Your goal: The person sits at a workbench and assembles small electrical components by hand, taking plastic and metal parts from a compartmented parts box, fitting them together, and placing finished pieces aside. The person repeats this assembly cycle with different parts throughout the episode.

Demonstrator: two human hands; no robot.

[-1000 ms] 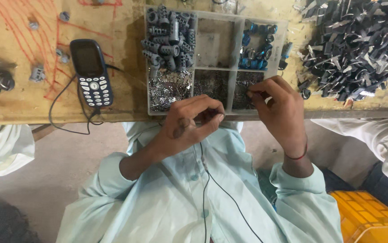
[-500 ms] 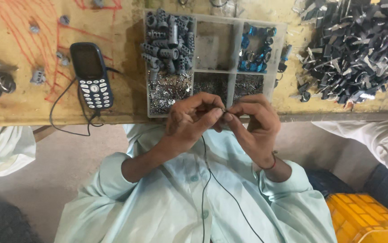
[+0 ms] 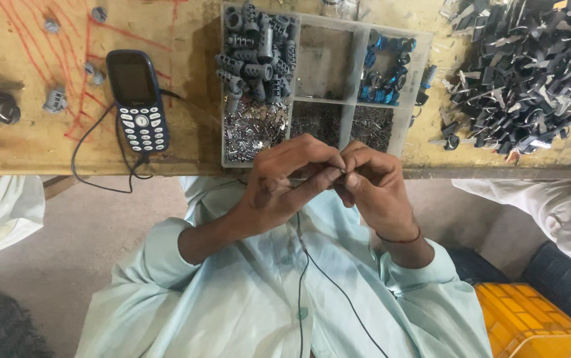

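Materials and finish at the workstation

Worktop (image 3: 47, 142): rough, worn wood, matt, red-marked. Compartment tray (image 3: 412, 113): clear plastic, scuffed. Small pins (image 3: 252, 129): bright shiny metal. Sleeves (image 3: 255, 63): matt grey plastic. Phone (image 3: 136, 99): glossy dark plastic. Shirt (image 3: 232, 305): soft matt cloth. Crate (image 3: 530, 318): yellow plastic.

Both hands (image 3: 328, 182) pinched together below parts tray (image 3: 411, 99)

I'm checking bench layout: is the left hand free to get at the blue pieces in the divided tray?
Probably not at once: the left hand is pinched with the right hand on a small part. The blue pieces lie uncovered in the tray, on the right hand's side.
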